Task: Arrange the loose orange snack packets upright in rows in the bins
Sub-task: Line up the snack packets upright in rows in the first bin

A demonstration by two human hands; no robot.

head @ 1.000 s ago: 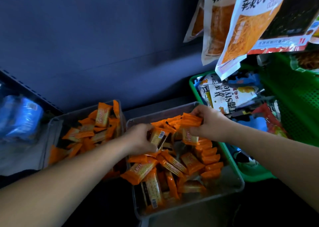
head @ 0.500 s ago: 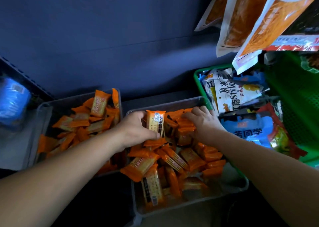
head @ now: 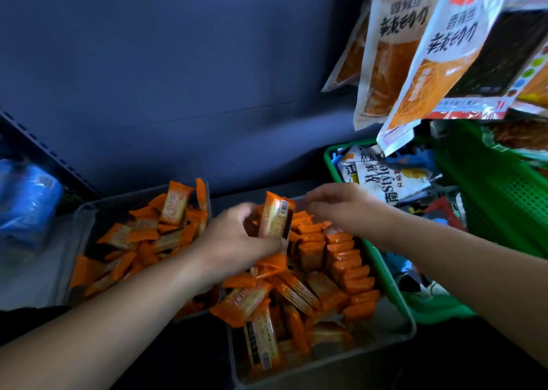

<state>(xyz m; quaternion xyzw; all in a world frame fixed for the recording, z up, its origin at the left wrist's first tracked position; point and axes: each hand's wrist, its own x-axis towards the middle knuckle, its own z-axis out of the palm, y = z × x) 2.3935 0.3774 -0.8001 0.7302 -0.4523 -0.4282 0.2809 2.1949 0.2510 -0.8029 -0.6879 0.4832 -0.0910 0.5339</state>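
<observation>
Two clear plastic bins hold orange snack packets. In the right bin [head: 397, 334], a row of upright packets [head: 341, 253] runs along the right wall, and loose packets [head: 267, 300] lie jumbled at the left and front. My left hand [head: 234, 241] holds one orange packet [head: 274, 214] upright above the bin's back half. Just right of that packet, my right hand [head: 341, 208] hovers over the back of the row, fingers loosely bent and holding nothing I can see. The left bin [head: 86, 214] holds a loose heap of packets [head: 148, 235].
A green basket [head: 332, 158] of mixed snack bags stands right against the right bin. Large hanging snack bags [head: 415, 48] overhang it from the upper right. A blue package [head: 26, 202] lies at the far left. A dark blue wall stands behind the bins.
My left hand has raised its packet higher and shifted it right, toward the row. My right hand has lifted off the packets at the bin's back and now hovers above them.
</observation>
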